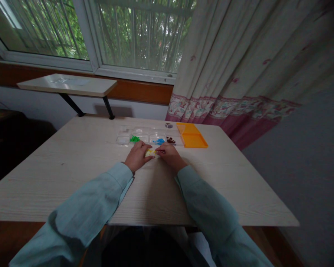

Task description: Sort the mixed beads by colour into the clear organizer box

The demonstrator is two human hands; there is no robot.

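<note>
Both my hands rest on the pale wooden table [72,163], close together over a small pile of yellow pieces [150,151]. My left hand [137,155] lies curled with its fingertips touching the yellow pieces. My right hand [169,154] is curled too, its fingertips pinched on a small yellow piece at the pile's right side. Just beyond the hands stands a clear compartment tray [126,139] with green pieces [134,139], blue pieces [160,141] and dark brown pieces [170,140] in separate sections.
An orange lid or tray [193,138] lies to the right of the clear tray, with a small round object [169,125] behind it. A white shelf [66,84] on black brackets sits under the window. A curtain [239,74] hangs at the right.
</note>
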